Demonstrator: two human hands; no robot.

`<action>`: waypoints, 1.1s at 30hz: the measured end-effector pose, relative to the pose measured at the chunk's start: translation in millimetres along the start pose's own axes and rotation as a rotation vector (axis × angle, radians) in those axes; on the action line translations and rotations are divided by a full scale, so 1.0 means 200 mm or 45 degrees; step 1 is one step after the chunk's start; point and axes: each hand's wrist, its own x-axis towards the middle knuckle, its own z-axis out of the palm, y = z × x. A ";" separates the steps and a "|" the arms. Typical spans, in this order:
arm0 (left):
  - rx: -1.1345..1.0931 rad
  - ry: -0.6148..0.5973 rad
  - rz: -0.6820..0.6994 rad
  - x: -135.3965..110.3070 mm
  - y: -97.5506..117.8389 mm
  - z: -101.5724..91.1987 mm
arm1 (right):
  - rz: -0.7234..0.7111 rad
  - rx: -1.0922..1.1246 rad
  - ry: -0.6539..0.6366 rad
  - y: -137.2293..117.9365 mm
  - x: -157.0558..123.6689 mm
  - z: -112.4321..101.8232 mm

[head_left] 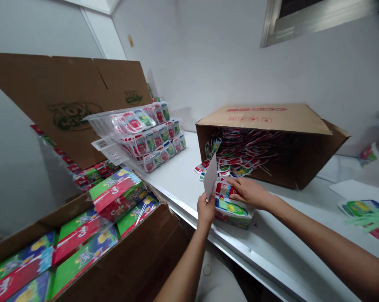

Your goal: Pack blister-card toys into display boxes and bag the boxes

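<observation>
My left hand [206, 209] is closed on an upright white card flap [210, 177] at the left side of a small carton [233, 219]. Printed red, green and blue candy packets [227, 197] fill this carton, which stands near the table's front edge. On top of them lies my right hand [249, 193], palm down with its fingers stretched out. Whether the flap is joined to the carton is hidden behind my left hand. Just behind, loose packets [239, 161] spill from a large brown cardboard box [261, 115] lying on its side.
Stacked clear trays of packets [151, 138] stand on the white table [189, 167] to the left. An open brown box [129, 260] in front holds several wrapped cola cartons [116, 193]. Packets and pale green strips [370, 221] lie at the far right.
</observation>
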 end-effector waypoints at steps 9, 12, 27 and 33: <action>-0.339 -0.128 -0.154 -0.31 0.05 0.08 | -0.173 0.218 0.191 -0.06 -0.22 -0.01; -0.359 -0.192 -0.165 -0.35 0.06 0.09 | -0.153 0.297 -0.016 -0.08 -0.18 0.01; -0.407 -0.182 -0.323 -0.42 0.12 0.12 | -0.242 0.288 -0.340 -0.07 -0.16 -0.01; -0.326 -0.183 -0.324 -0.60 0.18 0.15 | -0.349 0.343 -0.305 -0.10 -0.21 -0.04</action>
